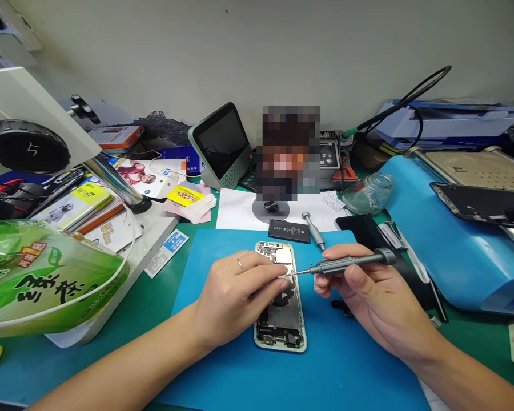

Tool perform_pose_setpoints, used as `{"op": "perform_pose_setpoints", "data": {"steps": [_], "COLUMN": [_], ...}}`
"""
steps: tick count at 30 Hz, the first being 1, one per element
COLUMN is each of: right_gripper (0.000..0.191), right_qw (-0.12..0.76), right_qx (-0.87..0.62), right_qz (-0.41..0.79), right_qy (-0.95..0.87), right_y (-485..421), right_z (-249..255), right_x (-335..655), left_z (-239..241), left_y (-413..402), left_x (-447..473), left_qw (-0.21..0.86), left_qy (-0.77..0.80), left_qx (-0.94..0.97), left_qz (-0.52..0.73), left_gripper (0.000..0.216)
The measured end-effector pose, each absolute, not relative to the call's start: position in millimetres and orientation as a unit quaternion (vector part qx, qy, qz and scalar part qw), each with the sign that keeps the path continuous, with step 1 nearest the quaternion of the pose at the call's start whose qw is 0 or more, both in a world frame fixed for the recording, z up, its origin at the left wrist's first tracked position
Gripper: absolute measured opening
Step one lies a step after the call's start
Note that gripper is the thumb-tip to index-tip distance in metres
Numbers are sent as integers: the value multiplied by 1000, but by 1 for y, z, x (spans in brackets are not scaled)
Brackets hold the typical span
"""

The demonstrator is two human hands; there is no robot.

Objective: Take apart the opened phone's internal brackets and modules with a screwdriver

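Observation:
An opened phone (285, 321) with a pale green frame lies lengthwise on the blue mat (223, 377), its inner parts bare. My right hand (370, 294) grips a grey precision screwdriver (346, 264), held almost level with its thin bit pointing left at the phone's upper right side. Over the phone's left side rests my left hand (231, 297), thumb and fingers pinched close to the bit's tip. Whatever sits between those fingertips is too small or hidden to name. A black phone battery (289, 230) and a second screwdriver (314, 233) lie just beyond the phone.
On the left stand a green drink bottle (47, 274) and a white stand (38, 120). A smart display (223, 142) sits at the back near a pixelated patch. To the right are a glass jar (370, 193) and a blue machine (445, 245) bearing a phone screen (484, 202).

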State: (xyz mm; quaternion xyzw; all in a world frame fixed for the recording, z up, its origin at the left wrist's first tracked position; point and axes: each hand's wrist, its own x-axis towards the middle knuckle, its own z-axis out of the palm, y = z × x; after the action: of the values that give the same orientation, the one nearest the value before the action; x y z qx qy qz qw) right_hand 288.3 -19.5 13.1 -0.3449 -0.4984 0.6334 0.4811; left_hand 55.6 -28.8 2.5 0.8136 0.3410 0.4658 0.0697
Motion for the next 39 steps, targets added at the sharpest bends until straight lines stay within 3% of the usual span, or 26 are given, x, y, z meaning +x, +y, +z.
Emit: {"op": "perform_pose_setpoints", "data": {"steps": [39], "right_gripper": [21], "right_qw": [443], "right_qx": [-353], "right_qz": [632], "right_qy": [-529], "right_y": [-20], "right_z": [3], "right_x": [297], "left_z": [-2], "left_y": [-31], "left_x": [54], "left_qw": [110], "left_qy": [320], "left_qx": [816], "left_qz": [468], "left_gripper": [8]}}
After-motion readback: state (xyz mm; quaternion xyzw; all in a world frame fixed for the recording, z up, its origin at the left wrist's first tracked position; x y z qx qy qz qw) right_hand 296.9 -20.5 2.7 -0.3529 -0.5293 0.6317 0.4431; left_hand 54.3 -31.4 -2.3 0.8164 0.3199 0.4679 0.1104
